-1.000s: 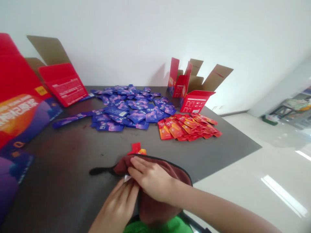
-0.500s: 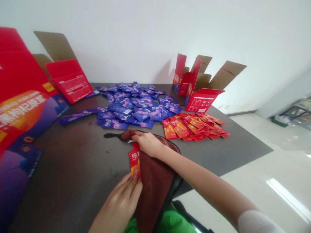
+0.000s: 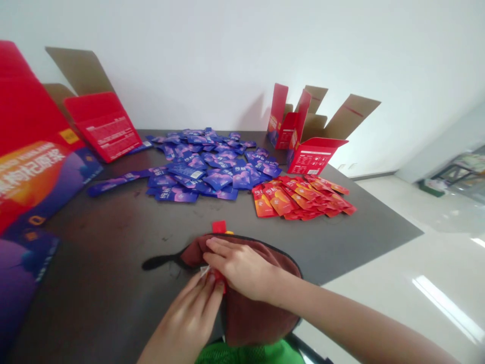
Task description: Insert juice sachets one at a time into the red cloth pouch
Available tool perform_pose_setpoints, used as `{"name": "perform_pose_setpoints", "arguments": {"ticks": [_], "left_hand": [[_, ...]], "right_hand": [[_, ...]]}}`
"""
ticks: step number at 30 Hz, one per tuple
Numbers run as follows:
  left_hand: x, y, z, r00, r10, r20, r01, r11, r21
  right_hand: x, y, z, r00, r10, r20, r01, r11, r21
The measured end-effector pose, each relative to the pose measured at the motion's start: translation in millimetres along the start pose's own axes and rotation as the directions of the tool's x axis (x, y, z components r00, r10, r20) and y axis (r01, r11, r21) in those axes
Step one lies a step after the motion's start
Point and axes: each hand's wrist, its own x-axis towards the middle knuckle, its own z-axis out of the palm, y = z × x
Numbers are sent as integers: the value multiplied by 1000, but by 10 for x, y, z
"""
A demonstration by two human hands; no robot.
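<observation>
My right hand (image 3: pixel 240 265) presses a folded brown cloth (image 3: pixel 261 318) with dark edging, its fingers bunched over the fold. A black loop (image 3: pixel 159 262) trails from the cloth's left end onto the table. Under the fold lies a red sachet (image 3: pixel 219 227); one end pokes out beyond the cloth and a bit of red shows by my fingertips, the middle being covered. My left hand (image 3: pixel 193 308) is closed, pinching the sachet's near end against the cloth. A small white piece (image 3: pixel 204 271), perhaps a tag, shows between the two hands.
Behind the cloth spreads a heap of purple sachets (image 3: pixel 215 177). To its right is a pile of red-orange sachets (image 3: pixel 299 197). Opened red cartons (image 3: pixel 316 156) stand at the back right, another carton (image 3: pixel 108 131) and a large one (image 3: pixel 34 151) at left. The grey table (image 3: pixel 364 237) ends at right.
The cloth and my right hand have come down toward me, wrapping over the sachet. Its far end now sticks out past the cloth. My left hand has barely moved.
</observation>
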Motion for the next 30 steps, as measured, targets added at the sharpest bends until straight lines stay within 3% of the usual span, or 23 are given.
{"name": "perform_pose_setpoints", "arguments": {"ticks": [4,10,13,15,17,20,23,27,30], "left_hand": [[-27,-17,-16,996,42,75,-39,999,-35],[115,-17,-55,997,-36,67,45,989,-139],[170,-18,-77,992,-82,92,99,974,-202],[179,-6,-84,988,-102,112,125,969,-214],[174,22,-80,990,-92,111,111,977,-181],[148,73,-53,994,-76,77,83,993,-89],[98,83,-16,994,-57,92,60,998,-29],[30,12,27,994,57,96,-62,997,51],[27,-40,38,993,67,95,-71,997,40]], "right_hand": [[235,250,26,1000,30,-10,-29,999,20],[568,606,-18,990,141,-19,-141,990,17],[458,530,-200,970,193,-145,-187,981,53],[265,363,-327,938,218,-268,-200,975,95],[49,159,-386,933,192,-304,-169,980,101],[-158,-91,-287,981,86,-173,-80,996,38],[-159,-172,-87,999,1,-51,-3,1000,-25],[4,-43,27,1000,-10,-8,10,1000,14],[209,178,34,1000,8,-19,-7,999,48]]}}
